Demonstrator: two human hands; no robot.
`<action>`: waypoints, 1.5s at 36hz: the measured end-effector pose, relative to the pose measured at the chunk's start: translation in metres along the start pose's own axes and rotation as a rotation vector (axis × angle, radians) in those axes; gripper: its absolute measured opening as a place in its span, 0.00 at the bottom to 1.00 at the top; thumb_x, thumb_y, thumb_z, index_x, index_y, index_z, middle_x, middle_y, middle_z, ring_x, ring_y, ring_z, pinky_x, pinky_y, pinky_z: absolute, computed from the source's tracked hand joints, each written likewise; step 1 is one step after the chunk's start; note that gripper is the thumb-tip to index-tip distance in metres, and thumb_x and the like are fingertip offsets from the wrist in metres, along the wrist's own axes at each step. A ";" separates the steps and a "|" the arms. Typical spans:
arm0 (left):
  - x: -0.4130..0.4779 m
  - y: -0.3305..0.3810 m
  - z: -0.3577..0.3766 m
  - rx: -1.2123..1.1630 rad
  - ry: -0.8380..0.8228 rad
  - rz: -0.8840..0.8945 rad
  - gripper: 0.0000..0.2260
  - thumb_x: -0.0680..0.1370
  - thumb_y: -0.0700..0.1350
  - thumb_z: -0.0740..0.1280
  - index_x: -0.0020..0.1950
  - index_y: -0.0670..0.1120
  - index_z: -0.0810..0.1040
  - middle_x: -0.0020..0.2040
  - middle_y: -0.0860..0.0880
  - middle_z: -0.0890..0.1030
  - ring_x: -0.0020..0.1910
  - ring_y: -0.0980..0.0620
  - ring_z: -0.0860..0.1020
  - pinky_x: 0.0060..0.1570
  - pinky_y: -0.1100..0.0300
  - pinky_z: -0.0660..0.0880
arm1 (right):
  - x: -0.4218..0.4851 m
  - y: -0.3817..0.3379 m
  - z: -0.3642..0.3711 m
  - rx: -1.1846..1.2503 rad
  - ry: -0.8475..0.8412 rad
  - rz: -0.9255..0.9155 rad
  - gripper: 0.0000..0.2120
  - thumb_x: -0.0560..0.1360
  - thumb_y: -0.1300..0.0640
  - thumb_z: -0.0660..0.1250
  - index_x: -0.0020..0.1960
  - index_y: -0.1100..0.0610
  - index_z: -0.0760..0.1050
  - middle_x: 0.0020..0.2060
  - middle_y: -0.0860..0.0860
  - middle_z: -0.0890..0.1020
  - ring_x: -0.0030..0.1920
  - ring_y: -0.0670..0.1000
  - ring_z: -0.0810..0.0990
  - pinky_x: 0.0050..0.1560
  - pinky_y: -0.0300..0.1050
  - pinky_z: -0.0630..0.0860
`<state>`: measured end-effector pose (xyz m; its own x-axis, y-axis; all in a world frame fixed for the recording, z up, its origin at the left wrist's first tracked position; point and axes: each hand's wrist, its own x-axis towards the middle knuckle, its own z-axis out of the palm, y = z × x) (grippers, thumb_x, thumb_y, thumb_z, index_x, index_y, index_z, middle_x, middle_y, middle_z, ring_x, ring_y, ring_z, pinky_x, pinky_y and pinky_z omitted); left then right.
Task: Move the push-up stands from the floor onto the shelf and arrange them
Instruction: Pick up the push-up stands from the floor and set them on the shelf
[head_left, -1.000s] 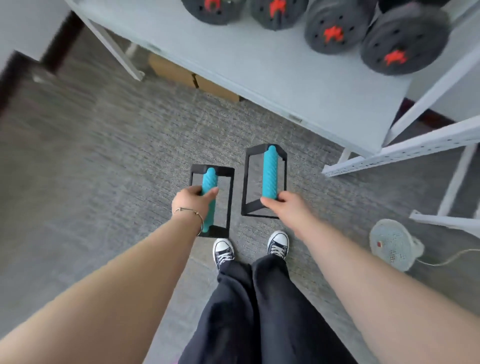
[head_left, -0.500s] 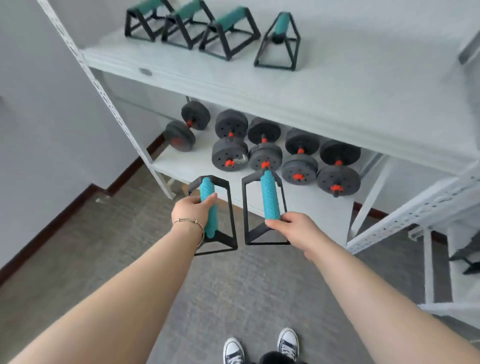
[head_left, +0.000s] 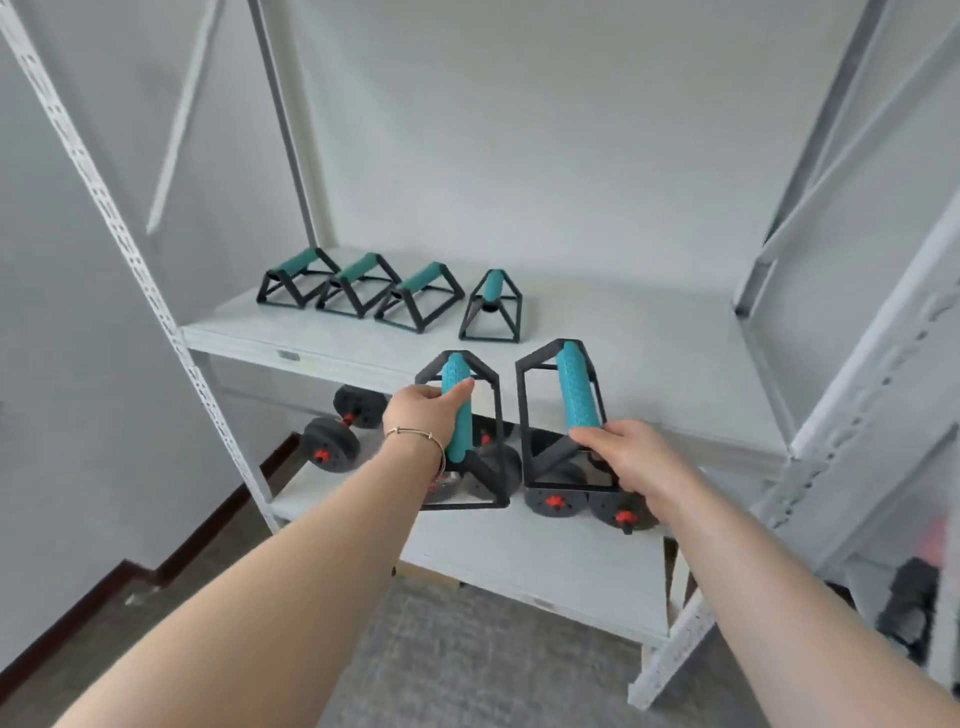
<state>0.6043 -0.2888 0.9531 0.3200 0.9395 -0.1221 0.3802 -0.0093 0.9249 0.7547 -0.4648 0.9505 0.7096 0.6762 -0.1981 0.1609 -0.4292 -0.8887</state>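
Note:
I hold two push-up stands, black triangular frames with teal grips, in the air at the front edge of the upper shelf (head_left: 649, 364). My left hand (head_left: 423, 413) is closed around the grip of the left stand (head_left: 457, 395). My right hand (head_left: 631, 457) grips the near end of the right stand (head_left: 574, 387). Both stands hang partly over the shelf edge, not resting on it. Several more stands sit on the shelf at the back left: a row of three (head_left: 358, 283) side by side and one (head_left: 492, 306) turned end-on.
Black dumbbells (head_left: 332, 441) with red collars lie on the lower shelf (head_left: 545, 566). White perforated uprights (head_left: 135, 260) frame the rack on the left and at the right (head_left: 852, 431). Grey carpet covers the floor. A dark blurred object (head_left: 909, 613) sits low right.
Both hands lifted the stands from the floor up to the upper shelf's height. My view tilted from my feet and the carpet up to the rack.

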 end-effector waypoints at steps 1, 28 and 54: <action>0.005 0.008 0.007 0.001 -0.006 0.007 0.19 0.69 0.63 0.70 0.39 0.47 0.82 0.35 0.49 0.81 0.33 0.51 0.78 0.32 0.60 0.75 | 0.004 -0.003 -0.008 0.002 0.022 -0.012 0.14 0.71 0.45 0.71 0.43 0.56 0.80 0.28 0.47 0.76 0.29 0.47 0.71 0.30 0.39 0.63; 0.173 0.123 0.222 0.081 -0.149 0.007 0.13 0.71 0.60 0.71 0.41 0.50 0.78 0.39 0.49 0.81 0.40 0.49 0.80 0.40 0.57 0.77 | 0.243 0.019 -0.145 0.006 0.178 0.089 0.24 0.68 0.44 0.71 0.46 0.67 0.78 0.35 0.54 0.71 0.35 0.53 0.68 0.39 0.46 0.62; 0.288 0.114 0.276 0.161 -0.440 0.064 0.20 0.74 0.57 0.68 0.56 0.42 0.76 0.46 0.46 0.79 0.44 0.46 0.79 0.43 0.56 0.77 | 0.293 0.005 -0.106 -0.131 0.433 0.213 0.12 0.68 0.47 0.69 0.38 0.56 0.75 0.29 0.49 0.72 0.30 0.51 0.69 0.32 0.42 0.65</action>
<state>0.9790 -0.1138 0.9243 0.6713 0.7012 -0.2403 0.4666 -0.1478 0.8720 1.0362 -0.3327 0.9322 0.9511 0.2671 -0.1549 0.0470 -0.6210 -0.7824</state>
